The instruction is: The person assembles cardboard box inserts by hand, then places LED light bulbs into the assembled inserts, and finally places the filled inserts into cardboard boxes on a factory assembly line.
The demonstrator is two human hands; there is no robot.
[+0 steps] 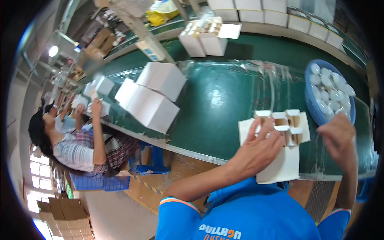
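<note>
My left hand (262,146) grips an open white box (277,166), its fingers over the left row of compartments. Brown-lined cardboard dividers (294,122) stand up inside, and the box flaps are spread out to the sides and toward me. Beside the blue round basket (311,98) hangs my right hand (340,138), smeared by motion, its fingers curled. White light bulbs (334,96) fill that basket. Whether the right hand holds anything I cannot tell.
Closed white boxes (154,102) stand to the left on the green table (216,108). Farther back is an open divided carton (214,44). White cartons (276,18) line the far shelf. A co-worker (80,146) sits at the left, hands on small boxes.
</note>
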